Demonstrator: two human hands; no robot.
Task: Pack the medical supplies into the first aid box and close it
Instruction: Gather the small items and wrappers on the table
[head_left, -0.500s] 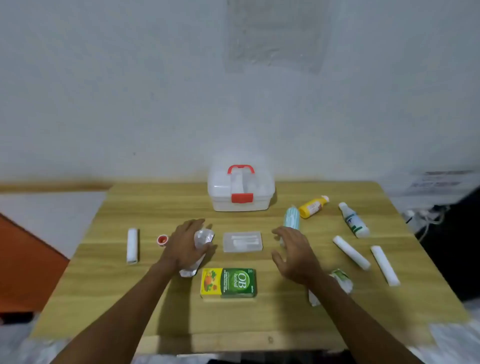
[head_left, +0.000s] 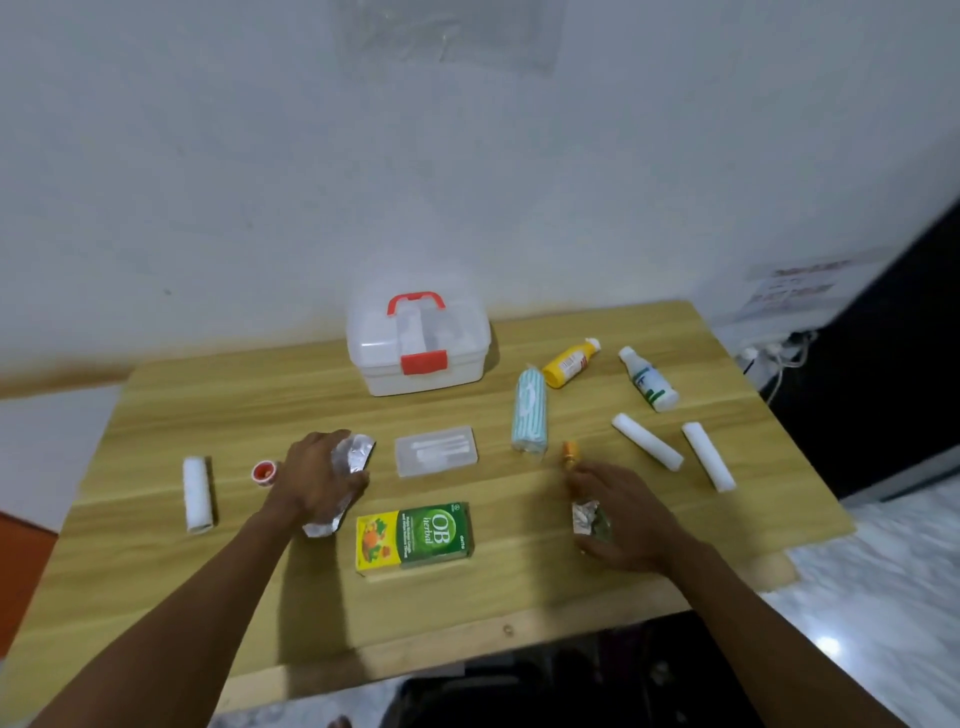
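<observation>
1. First aid box (head_left: 418, 347): one, translucent white with a red handle and red latch, lid down, at the far middle of the wooden table (head_left: 260, 405), close to the wall
2. Just below it in the frame lies one clear flat case (head_left: 436, 451), and below that one green and yellow carton (head_left: 414, 536) marked OB herbal, near the table's front edge
3. Left hand (head_left: 317, 475), left of the clear case, is curled over one silver foil pack (head_left: 345, 478), fingers on top of it and the pack's ends showing at both sides
4. Right hand (head_left: 623, 512), lower right of centre, closes loosely around one crinkled foil sachet (head_left: 589, 517); one small orange-capped vial (head_left: 570, 453) stands at its fingertips, and whether they touch it I cannot tell
5. White gauze rolls: three, one (head_left: 197, 494) at the left side, two at the right (head_left: 647, 441) (head_left: 707, 463), lying apart from each other
6. One teal-striped roll (head_left: 530, 411) lies right of the box, with one yellow bottle (head_left: 570, 362) and one white bottle (head_left: 649, 379) on their sides beyond it
7. One small red-lidded pot (head_left: 264, 473) sits just left of the left hand
8. Bare wood lies between the box and the clear case, and along the front edge either side of the carton
</observation>
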